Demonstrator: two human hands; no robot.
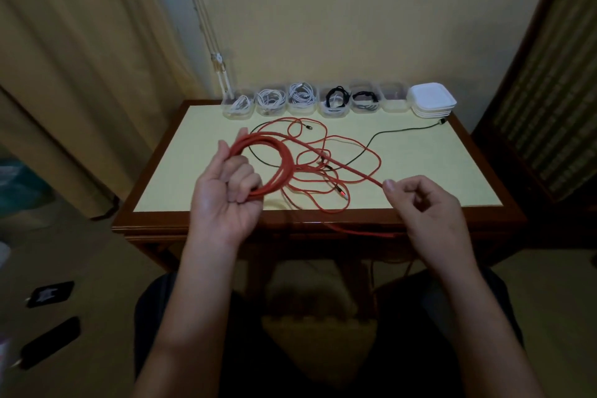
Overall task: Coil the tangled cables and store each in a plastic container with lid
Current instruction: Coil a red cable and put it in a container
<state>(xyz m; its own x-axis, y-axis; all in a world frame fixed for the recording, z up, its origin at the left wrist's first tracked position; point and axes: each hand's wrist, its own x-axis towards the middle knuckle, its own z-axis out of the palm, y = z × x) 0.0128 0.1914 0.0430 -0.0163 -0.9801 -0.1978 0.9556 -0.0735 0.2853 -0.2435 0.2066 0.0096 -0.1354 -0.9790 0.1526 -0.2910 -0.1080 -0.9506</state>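
Left hand (223, 200) fingers (240, 179) curl around red cable (284, 168) coil; right hand (426, 203) pinches its strand above the counter (420, 152).

Six clear containers (394, 104) line the tabletop (436, 171) at twelve o'clock. Five hold one coil each: three white coils (302, 95) and two black coils (336, 95). One stack of lids (431, 100) sits at one o'clock. There is one dark loose cable (403, 130). The red cables (323, 155) are too tangled to count.

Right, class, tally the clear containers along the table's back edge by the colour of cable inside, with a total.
Containers with white cable: 3
Containers with black cable: 2
Container with no cable visible: 1
Total: 6
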